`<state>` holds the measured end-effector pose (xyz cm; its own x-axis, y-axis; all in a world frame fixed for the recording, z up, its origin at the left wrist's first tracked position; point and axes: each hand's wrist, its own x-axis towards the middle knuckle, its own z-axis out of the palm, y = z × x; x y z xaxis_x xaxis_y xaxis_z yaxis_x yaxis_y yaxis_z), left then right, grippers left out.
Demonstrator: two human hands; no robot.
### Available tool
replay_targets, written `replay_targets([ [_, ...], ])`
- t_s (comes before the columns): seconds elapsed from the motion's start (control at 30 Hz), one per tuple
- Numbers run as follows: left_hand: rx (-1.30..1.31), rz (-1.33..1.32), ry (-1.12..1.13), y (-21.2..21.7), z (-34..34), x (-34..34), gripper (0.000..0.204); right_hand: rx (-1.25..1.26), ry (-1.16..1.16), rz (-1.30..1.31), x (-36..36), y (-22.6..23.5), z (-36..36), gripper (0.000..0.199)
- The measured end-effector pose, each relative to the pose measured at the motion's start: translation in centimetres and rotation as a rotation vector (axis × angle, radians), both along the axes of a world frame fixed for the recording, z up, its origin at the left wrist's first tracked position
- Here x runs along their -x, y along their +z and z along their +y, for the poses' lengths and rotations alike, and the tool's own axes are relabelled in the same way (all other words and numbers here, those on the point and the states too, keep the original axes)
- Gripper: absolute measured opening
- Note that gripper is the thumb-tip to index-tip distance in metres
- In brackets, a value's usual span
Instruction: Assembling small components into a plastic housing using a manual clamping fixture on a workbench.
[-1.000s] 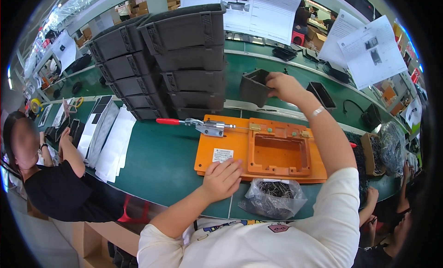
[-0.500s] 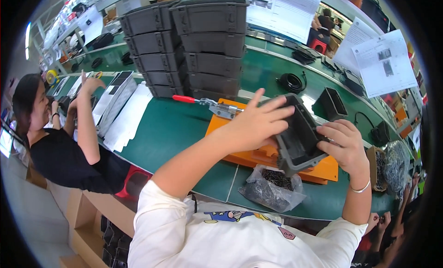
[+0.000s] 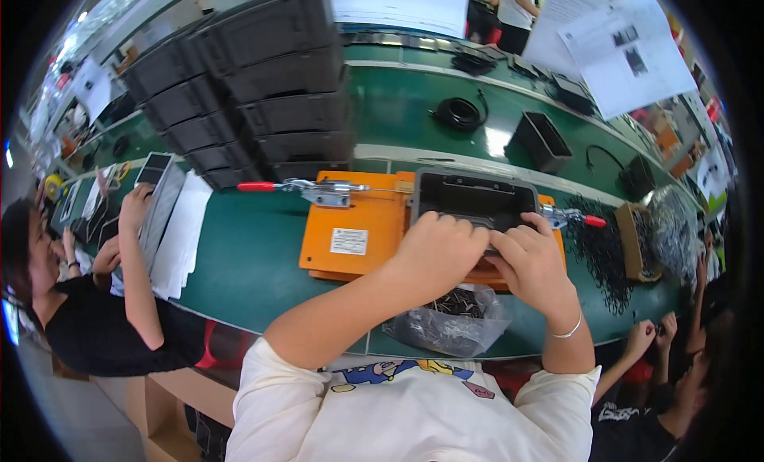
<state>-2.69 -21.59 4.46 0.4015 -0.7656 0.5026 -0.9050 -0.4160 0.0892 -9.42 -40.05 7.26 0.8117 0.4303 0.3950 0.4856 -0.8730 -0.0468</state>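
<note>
A dark grey plastic box (image 3: 477, 193), open side up, lies on the right part of an orange clamping fixture (image 3: 318, 243). My left hand (image 3: 442, 253) is closed over the box's near edge, fingers bent. Close beside it, my right hand (image 3: 532, 263) grips the same edge near the right corner, thumb toward the left hand. Both hands hide most of the near wall. Red-handled toggle clamps stand at either side: the left clamp (image 3: 326, 191) and the right clamp (image 3: 567, 217). A clear bag of small dark screws (image 3: 455, 323) lies in front of the fixture.
Stacked grey crates (image 3: 278, 72) rise at the back left. Behind the fixture are a coiled black cable (image 3: 459, 113) and another grey box (image 3: 543, 142). Loose black parts (image 3: 597, 251) and a cardboard box (image 3: 637, 243) lie right. Co-workers sit at both sides.
The box was tilted in the air between my hands; now it rests on the orange fixture. Both hands have come together at its near edge. The view has shifted too.
</note>
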Motion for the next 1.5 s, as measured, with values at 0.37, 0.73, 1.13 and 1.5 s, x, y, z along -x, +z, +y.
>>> replay_targets([
  [0.37,-0.035,0.123,-0.088,1.2,0.5,-0.9,0.024,-0.214,0.171,0.128,-1.7,-2.2,-1.7,0.024],
  [0.73,0.170,0.448,-0.635,3.9,0.8,5.2,0.043,-0.222,0.044,0.101,-1.0,-6.6,-1.0,0.050],
  [1.13,-0.004,0.679,-1.035,9.4,3.4,4.3,0.011,-0.224,-0.025,0.033,-1.7,-6.6,0.4,0.046],
  [1.5,0.785,0.165,-0.144,8.1,5.4,9.7,0.008,-0.190,-0.020,0.022,-1.4,-6.7,0.2,0.050],
])
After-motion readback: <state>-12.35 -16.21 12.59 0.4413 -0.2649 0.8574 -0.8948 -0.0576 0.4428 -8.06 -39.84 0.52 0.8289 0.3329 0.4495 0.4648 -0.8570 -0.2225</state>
